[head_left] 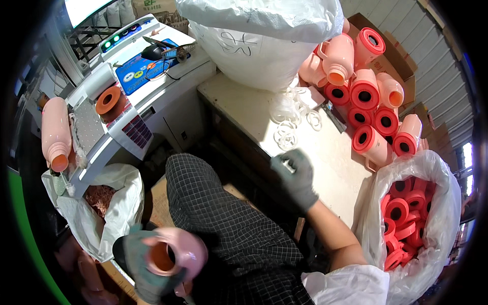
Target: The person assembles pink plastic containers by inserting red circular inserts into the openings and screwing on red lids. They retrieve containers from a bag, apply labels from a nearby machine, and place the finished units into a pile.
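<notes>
Glossy pink plastic bottle (190, 251) is in the left hand (140, 264), low at the left of the lap, one round open end tipped up toward the head camera, orange-brown inside. Left fingers, grey-green glove, are closed around that open end, gripping it. Right hand (297, 183), grey glove, is over the near edge of the white tabletop (333, 170), fingers curled, blurred; can't tell if anything is pinched in them. Nearest to it: thin white plastic rings (285, 136), loose in a small heap, some overlapping. Handling, my read: hold the bottle by the body rather than the open end, so the rim is clear for the other hand; the shiny wall likely slips under a glove, so use a full wrap. For the rings, pinch one by its edge and check that a second isn't stuck to it. Further out, right: pile of pink bottles with red collars (364, 79), lying at mixed angles, could roll if nudged; below it a clear plastic bag (443, 208) of red plastic rings (401, 209). Behind the white rings, a big white woven sack (249, 56). Left: white bench machine (170, 109) with a brown-orange flanged spool (110, 104), another pink bottle (56, 124) at its outer side, and an open white bag (124, 195) below with pinkish scraps (100, 199).
</notes>
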A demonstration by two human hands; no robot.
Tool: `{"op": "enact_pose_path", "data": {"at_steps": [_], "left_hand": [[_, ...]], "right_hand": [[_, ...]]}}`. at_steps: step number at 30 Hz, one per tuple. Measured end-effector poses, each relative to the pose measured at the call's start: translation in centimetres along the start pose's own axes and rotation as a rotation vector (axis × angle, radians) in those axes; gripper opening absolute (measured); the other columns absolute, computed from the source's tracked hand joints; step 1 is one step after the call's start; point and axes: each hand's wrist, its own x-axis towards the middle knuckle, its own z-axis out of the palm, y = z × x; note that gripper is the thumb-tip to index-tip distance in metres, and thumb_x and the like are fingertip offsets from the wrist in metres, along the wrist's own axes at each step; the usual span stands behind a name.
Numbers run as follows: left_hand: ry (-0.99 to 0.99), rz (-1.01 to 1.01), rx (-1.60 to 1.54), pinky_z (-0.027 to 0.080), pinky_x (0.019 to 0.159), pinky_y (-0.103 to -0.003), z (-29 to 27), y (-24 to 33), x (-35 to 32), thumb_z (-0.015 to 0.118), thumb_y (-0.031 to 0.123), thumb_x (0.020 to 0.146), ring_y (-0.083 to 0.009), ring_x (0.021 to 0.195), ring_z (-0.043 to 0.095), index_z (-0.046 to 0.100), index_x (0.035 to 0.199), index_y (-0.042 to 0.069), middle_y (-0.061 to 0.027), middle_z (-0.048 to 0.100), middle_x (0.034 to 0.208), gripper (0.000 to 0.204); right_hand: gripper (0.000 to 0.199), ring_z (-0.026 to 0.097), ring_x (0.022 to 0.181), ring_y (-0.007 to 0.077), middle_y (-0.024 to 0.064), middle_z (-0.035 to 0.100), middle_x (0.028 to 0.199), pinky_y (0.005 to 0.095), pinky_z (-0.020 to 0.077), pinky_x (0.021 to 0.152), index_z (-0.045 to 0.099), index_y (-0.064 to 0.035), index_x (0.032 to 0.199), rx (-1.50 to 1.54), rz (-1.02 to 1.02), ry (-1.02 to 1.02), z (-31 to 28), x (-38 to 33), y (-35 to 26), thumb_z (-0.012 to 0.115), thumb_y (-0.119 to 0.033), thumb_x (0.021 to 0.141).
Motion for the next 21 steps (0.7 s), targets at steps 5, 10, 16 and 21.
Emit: {"op": "enact_pose_path", "data": {"at_steps": [5, 10, 16, 21], "left_hand": [[0.346, -0.084, -0.034, 0.044, 0.104, -0.039, 2.8, -0.1, -0.8, 0.082, 0.025, 0.068, -0.028, 0.114, 0.054, 0.053, 0.127, 0.0, -0.013, 0.048, 0.125, 0.07], [0.355, -0.003, 0.065, 0.045, 0.102, -0.044, 4.3, -0.7, -1.8, 0.082, 0.02, 0.066, -0.0324, 0.117, 0.054, 0.053, 0.135, -0.003, -0.0158, 0.049, 0.125, 0.078], [0.24, 0.09, 0.242, 0.046, 0.1, -0.046, 3.1, 0.0, -0.8, 0.082, 0.015, 0.063, -0.0364, 0.117, 0.053, 0.053, 0.135, -0.006, -0.0183, 0.051, 0.127, 0.08], [0.323, 0.1, 0.171, 0.051, 0.098, -0.043, 3.5, -0.8, -0.8, 0.097, 0.033, 0.072, -0.0351, 0.123, 0.055, 0.037, 0.151, -0.005, -0.0191, 0.047, 0.133, 0.106]], "right_hand": [[0.025, 0.065, 0.094, 0.0313, 0.01, 0.068, 0.098, 0.0434, 0.0532, 0.082, 0.073, -0.0095, 0.09, -0.601, 0.132, 0.089, 1.8, 2.7, 8.6, 0.078, -0.034, 0.086], [0.021, 0.065, 0.098, 0.0313, 0.0085, 0.069, 0.104, 0.043, 0.0539, 0.085, 0.076, -0.0129, 0.099, -0.58, 0.045, 0.127, 0.8, 2.5, 10.3, 0.073, -0.03, 0.087], [0.035, 0.062, 0.065, 0.0123, 0.0026, 0.069, 0.073, 0.0288, 0.0476, 0.06, 0.075, -0.0025, 0.094, 0.155, 0.385, 0.268, -1.7, 2.8, 12.1, 0.082, -0.037, 0.092], [0.021, 0.054, 0.061, 0.0077, 0.0011, 0.068, 0.084, 0.0225, 0.0446, 0.055, 0.07, -0.0027, 0.104, 0.633, 0.517, 0.06, 0.3, 3.3, 0.7, 0.071, -0.024, 0.101]]}}
